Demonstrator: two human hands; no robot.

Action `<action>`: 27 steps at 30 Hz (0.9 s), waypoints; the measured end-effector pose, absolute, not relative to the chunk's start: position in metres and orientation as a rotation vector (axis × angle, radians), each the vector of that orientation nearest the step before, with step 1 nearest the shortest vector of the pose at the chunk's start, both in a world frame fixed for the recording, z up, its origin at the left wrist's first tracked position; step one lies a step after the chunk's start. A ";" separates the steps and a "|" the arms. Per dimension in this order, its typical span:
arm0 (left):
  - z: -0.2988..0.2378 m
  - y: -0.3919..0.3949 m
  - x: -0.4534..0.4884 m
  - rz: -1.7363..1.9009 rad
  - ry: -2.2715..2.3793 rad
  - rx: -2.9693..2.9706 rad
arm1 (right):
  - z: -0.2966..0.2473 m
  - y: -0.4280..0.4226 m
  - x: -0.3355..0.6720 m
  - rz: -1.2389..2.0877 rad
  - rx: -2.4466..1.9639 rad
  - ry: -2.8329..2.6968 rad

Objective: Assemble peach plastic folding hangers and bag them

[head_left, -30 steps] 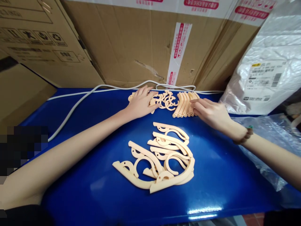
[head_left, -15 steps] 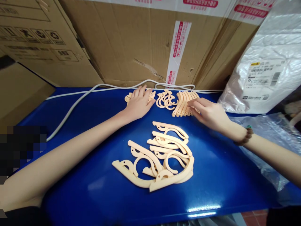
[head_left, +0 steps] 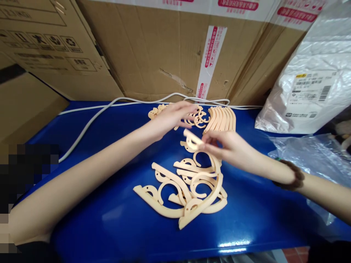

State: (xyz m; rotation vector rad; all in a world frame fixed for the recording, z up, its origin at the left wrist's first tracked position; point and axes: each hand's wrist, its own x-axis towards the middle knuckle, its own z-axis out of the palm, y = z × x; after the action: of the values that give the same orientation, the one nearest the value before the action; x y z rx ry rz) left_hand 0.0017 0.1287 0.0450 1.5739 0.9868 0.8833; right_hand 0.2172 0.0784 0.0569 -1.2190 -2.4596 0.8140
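Observation:
My right hand [head_left: 223, 144] pinches the end of a beige folding hanger [head_left: 192, 140], its half-round cut-out part pointing left. Part of that hanger is hidden by the fingers. Below it lies a loose pile of folding hangers [head_left: 189, 182], with curved arms and hooks overlapping. My left hand [head_left: 181, 113] is open, fingers apart and slightly blurred, above the small beige parts at the back. Just beyond its fingertips lie loose hooks [head_left: 201, 118]. A neat row of curved hanger arms [head_left: 223, 118] lies behind my right hand. Small centre pieces [head_left: 155, 110] show partly past my left hand.
A white cable [head_left: 109, 104] runs along the back of the blue table [head_left: 109, 226]. Cardboard boxes [head_left: 153, 47] stand behind. On the right are a white parcel bag [head_left: 298, 91] and a clear plastic bag [head_left: 307, 157].
My right hand has left the row of arms, come toward the pile and taken hold of a hanger. My left hand has shifted right, off the centre pieces. The upper pile looks rearranged.

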 end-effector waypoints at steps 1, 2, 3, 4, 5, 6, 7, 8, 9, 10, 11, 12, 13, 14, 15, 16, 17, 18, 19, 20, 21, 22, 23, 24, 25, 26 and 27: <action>0.050 0.126 0.002 0.783 0.913 1.432 | 0.063 0.083 0.219 0.778 -1.225 -2.372; 0.055 0.125 0.001 0.708 0.849 1.338 | 0.070 0.087 0.220 0.712 -1.216 -2.311; 0.058 0.124 0.001 0.668 0.807 1.296 | 0.076 0.091 0.221 0.643 -1.207 -2.284; 0.061 0.124 0.000 0.660 0.797 1.294 | 0.081 0.094 0.221 0.571 -1.208 -2.289; 0.063 0.124 0.000 0.681 0.815 1.311 | 0.085 0.097 0.221 0.481 -1.223 -2.323; 0.065 0.125 0.001 0.719 0.856 1.334 | 0.088 0.100 0.221 0.353 -1.255 -2.371; 0.067 0.126 0.001 0.766 0.910 1.365 | 0.090 0.102 0.221 0.188 -1.291 -2.428; 0.068 0.127 0.001 0.812 0.966 1.411 | 0.091 0.104 0.220 0.002 -1.320 -2.493; 0.069 0.127 0.002 0.858 1.014 1.478 | 0.091 0.106 0.220 -0.178 -1.339 -2.560; 0.070 0.127 0.002 0.898 1.046 1.562 | 0.091 0.109 0.220 -0.321 -1.348 -2.628; 0.071 0.127 0.001 0.928 1.064 1.653 | 0.091 0.111 0.221 -0.408 -1.348 -2.689; 0.071 0.127 0.001 0.945 1.073 1.740 | 0.091 0.114 0.221 -0.429 -1.346 -2.742; 0.072 0.128 0.000 0.955 1.077 1.811 | 0.092 0.117 0.221 -0.395 -1.342 -2.776; 0.072 0.128 0.000 0.962 1.081 1.861 | 0.093 0.119 0.221 -0.323 -1.334 -2.783; 0.071 0.128 -0.001 0.971 1.089 1.892 | 0.095 0.122 0.221 -0.227 -1.318 -2.771; 0.071 0.129 -0.001 0.973 1.103 1.906 | 0.097 0.124 0.221 -0.116 -1.295 -2.750; 0.071 0.129 -0.001 0.969 1.119 1.904 | 0.099 0.126 0.221 -0.004 -1.273 -2.722; 0.072 0.129 -0.002 0.950 1.132 1.886 | 0.101 0.127 0.221 0.104 -1.261 -2.690; 0.073 0.129 -0.002 0.926 1.143 1.858 | 0.103 0.129 0.221 0.208 -1.258 -2.653; 0.074 0.130 -0.004 0.910 1.159 1.830 | 0.105 0.131 0.223 0.325 -1.263 -2.614; 0.076 0.130 -0.006 0.911 1.182 1.810 | 0.106 0.133 0.224 0.463 -1.271 -2.566; 0.078 0.131 -0.009 0.929 1.214 1.799 | 0.107 0.135 0.227 0.617 -1.271 -2.503; 0.079 0.133 -0.013 0.959 1.253 1.796 | 0.108 0.137 0.230 0.778 -1.262 -2.430; 0.080 0.136 -0.018 0.988 1.298 1.793 | 0.109 0.140 0.234 0.935 -1.252 -2.357; 0.080 0.140 -0.024 1.005 1.344 1.780 | 0.110 0.142 0.238 1.058 -1.249 -2.290; 0.077 0.145 -0.030 0.997 1.387 1.749 | 0.110 0.143 0.241 1.081 -1.260 -2.223; 0.073 0.151 -0.037 0.972 1.435 1.704 | 0.110 0.144 0.243 1.004 -1.281 -2.163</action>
State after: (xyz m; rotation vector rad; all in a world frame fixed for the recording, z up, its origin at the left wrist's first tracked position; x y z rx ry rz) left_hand -0.0367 0.1515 0.0732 1.7038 1.4349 0.9716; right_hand 0.2430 0.1444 0.1098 -1.2810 -2.1627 1.0035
